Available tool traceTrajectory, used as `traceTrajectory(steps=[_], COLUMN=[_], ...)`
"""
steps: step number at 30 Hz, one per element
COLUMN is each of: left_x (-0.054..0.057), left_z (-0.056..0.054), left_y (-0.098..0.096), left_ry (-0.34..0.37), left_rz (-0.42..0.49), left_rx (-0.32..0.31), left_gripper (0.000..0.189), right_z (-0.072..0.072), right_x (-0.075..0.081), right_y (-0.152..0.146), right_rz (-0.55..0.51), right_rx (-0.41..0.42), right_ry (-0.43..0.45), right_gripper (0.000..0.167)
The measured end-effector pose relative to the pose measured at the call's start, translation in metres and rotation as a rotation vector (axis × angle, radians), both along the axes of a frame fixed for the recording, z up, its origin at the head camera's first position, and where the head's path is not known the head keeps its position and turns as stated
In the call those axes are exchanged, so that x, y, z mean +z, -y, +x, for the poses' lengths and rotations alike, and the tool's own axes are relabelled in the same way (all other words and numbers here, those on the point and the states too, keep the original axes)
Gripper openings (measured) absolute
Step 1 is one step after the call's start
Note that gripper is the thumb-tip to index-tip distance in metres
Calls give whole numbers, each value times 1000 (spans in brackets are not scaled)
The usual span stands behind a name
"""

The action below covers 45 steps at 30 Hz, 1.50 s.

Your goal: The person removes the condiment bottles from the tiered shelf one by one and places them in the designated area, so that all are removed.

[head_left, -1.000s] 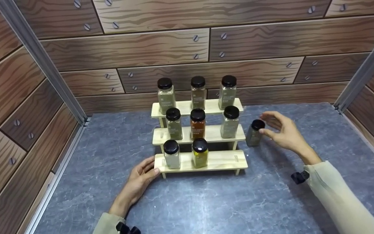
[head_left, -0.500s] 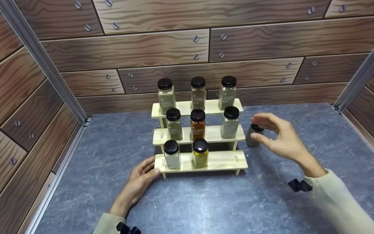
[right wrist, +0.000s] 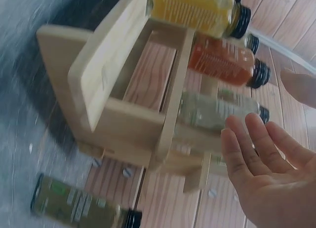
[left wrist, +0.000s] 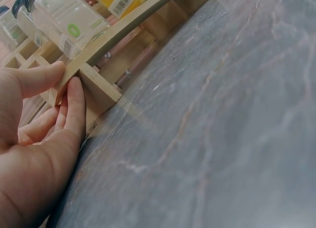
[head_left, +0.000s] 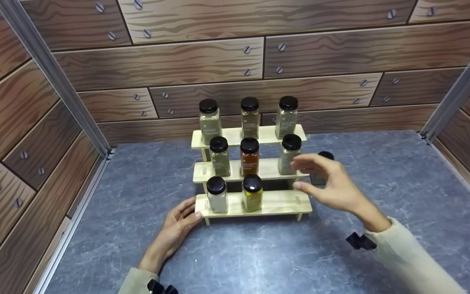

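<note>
A pale wooden three-step rack (head_left: 280, 203) bears several spice jars with black lids. My left hand (head_left: 176, 225) pinches the left end of its lowest step, thumb on top and fingers underneath, as the left wrist view shows. My right hand (head_left: 333, 185) is at the rack's right side, fingers apart and holding nothing. In the head view its fingertips overlap the grey-green jar (head_left: 287, 159) at the right of the middle step. On the lowest step stand a white jar (head_left: 218, 200) and a yellow jar (head_left: 253, 199). Beside the middle step's grey-green jar is an orange-red jar (head_left: 249, 161).
A dark green jar (right wrist: 74, 203) stands on the table right of the rack, partly hidden behind my right hand in the head view. Three jars line the top step, among them a brown one (head_left: 250, 122). Wood-patterned walls (head_left: 202, 65) enclose the grey marbled table (head_left: 137, 183).
My right hand has left the dark green jar and moved left toward the middle step's right end, with nothing in it. My left hand has stayed on the rack.
</note>
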<state>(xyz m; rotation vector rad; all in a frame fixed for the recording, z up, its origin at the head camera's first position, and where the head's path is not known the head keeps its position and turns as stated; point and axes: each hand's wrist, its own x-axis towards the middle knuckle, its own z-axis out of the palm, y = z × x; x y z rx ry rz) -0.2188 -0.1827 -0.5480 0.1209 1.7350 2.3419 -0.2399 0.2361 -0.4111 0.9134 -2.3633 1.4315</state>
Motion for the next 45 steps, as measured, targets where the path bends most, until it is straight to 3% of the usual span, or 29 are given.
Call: traceTrajectory(steps=[20, 27, 35, 45], left_x=[-1, -1, 0, 2], left_z=[1, 0, 0, 1], left_y=[1, 1, 0, 0], left_ry=[-8, -12, -16, -23], left_rz=[4, 8, 9, -11], left_rx=[1, -5, -8, -20], left_gripper=[72, 72, 72, 72], right_z=[-5, -10, -15, -15], right_x=[-21, -28, -37, -41], right_y=[51, 64, 76, 81], right_rz=[60, 86, 26, 18], right_rx=[153, 146, 175, 165], right_ry=[-8, 34, 127, 153], right_gripper=[56, 61, 59, 55])
